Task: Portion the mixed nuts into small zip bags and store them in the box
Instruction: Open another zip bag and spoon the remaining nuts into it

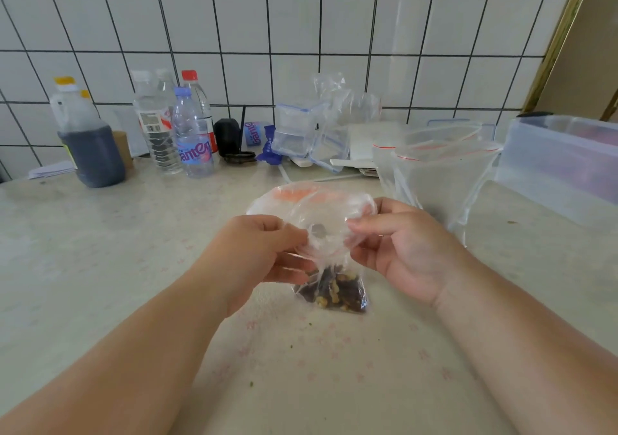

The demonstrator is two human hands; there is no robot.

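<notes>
Near the middle of the bench [100, 267], a person holds a small clear zip bag [329, 234] up between both hands. The left hand [264, 257] pinches the bag's crumpled upper part from the left, fingers curled into the plastic; the right hand [401, 250] pinches it from the right, thumb and fingers closed on the film. Mixed nuts [334, 292] sit bunched in the bag's bottom corner, which hangs just above or on the bench; I cannot tell which. The bag's reddish zip edge is blurred and tilts away toward the far side.

Farther right, larger empty zip bags [441, 167] with red strips stand open, and beside them at the right edge is a translucent plastic box [561, 160]. Along the tiled wall [301, 33] at the far left stand a jug of dark liquid [90, 147] and several water bottles [192, 140]. Small clear lidded containers [297, 130] sit at the far centre.
</notes>
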